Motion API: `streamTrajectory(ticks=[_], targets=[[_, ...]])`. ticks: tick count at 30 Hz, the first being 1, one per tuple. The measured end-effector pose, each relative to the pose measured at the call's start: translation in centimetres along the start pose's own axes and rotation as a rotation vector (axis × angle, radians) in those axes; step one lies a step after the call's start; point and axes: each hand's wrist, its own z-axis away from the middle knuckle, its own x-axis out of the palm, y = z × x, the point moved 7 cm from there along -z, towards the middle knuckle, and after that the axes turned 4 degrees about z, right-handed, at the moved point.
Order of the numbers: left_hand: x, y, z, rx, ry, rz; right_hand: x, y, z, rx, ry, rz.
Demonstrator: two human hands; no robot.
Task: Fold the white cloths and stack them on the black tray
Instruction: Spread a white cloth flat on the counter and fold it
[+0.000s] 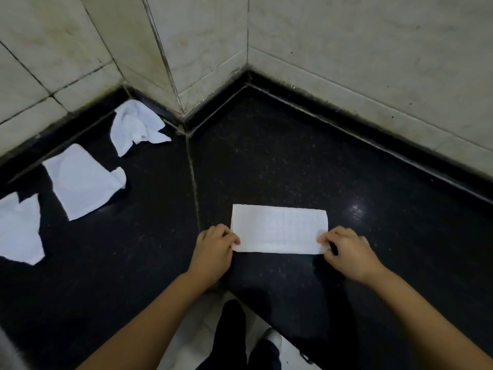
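Cloth (pixel 278 228) lies as a flat rectangle at lower centre of the dark worktop (pixel 293 161); our left hand (pixel 213 249) and right hand (pixel 346 252) pinch its near corners, fingers clamped. We match edges squarely before creasing.

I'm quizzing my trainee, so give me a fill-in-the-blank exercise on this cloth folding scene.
1. Both hands pinch the near corners of the ___ cloth.
2. The left hand holds its ___ near corner.
3. ___ loose cloths lie at the left, one crumpled cloth nearest the wall.

Missing words: folded; left; Three
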Motion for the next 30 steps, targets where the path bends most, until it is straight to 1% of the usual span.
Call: streamTrajectory(ticks=[2, 4, 6, 7, 9, 11, 12, 13, 15, 17, 20, 21, 23, 26, 28, 30], targets=[[-0.6, -0.4, 0.2, -0.093, 0.075, 0.057, -2.4, -2.2, -1.8, -0.041, -0.001, -0.013], [-0.9, -0.7, 0.1, -0.225, 0.129, 0.087, -4.5, -5.6, -4.5, -0.099, 0.070, -0.102], [-0.4, -0.4, -0.3, -0.336, 0.096, 0.005, -5.0, -9.8, -7.7, -0.171, 0.087, -0.127], [0.0, -0.2, -0.5, -0.362, 0.067, -0.061, -4.5, -12.0, -9.1, -0.209, 0.058, -0.115], [0.6, 0.0, -0.9, -0.378, 0.059, -0.153, -2.5, -15.7, -11.2, -0.249, -0.066, -0.078], [0.7, -0.2, -0.9, -0.387, 0.093, -0.165, -0.6, -17.7, -12.2, -0.249, -0.164, -0.018], [0.7, -0.4, -0.8, -0.397, 0.101, -0.154, -0.2, -18.1, -12.5, -0.248, -0.173, 0.008], [0.8, -0.7, -0.7, -0.410, 0.092, -0.136, -0.2, -18.2, -12.5, -0.247, -0.175, 0.006], [0.8, -1.1, -0.7, -0.422, 0.070, -0.077, -1.1, -17.8, -12.1, -0.237, -0.189, -0.141], [0.3, -0.8, -1.2, -0.378, 0.080, 0.089, -2.9, -16.7, -11.5, -0.226, -0.196, -0.372], [-1.8, 0.2, -2.5, -0.313, 0.153, 0.488, -7.1, -14.4, -10.7, -0.227, -0.091, -0.571], [-3.2, 0.7, -3.2, -0.277, 0.203, 0.564, -8.7, -13.5, -10.5, -0.211, -0.044, -0.644], [-6.8, 2.6, -4.8, -0.174, 0.308, 0.615, -11.8, -11.9, -9.8, -0.191, 0.060, -0.800], [-12.4, 6.4, -6.2, 0.000, 0.422, 0.633, -16.4, -10.5, -8.3, -0.245, 0.225, -1.035], [-14.8, 8.5, -5.9, 0.087, 0.467, 0.632, -18.1, -10.1, -6.9, -0.293, 0.285, -1.132], [-15.6, 9.5, -4.7, 0.146, 0.492, 0.627, -18.4, -9.9, -5.1, -0.333, 0.299, -1.169]])
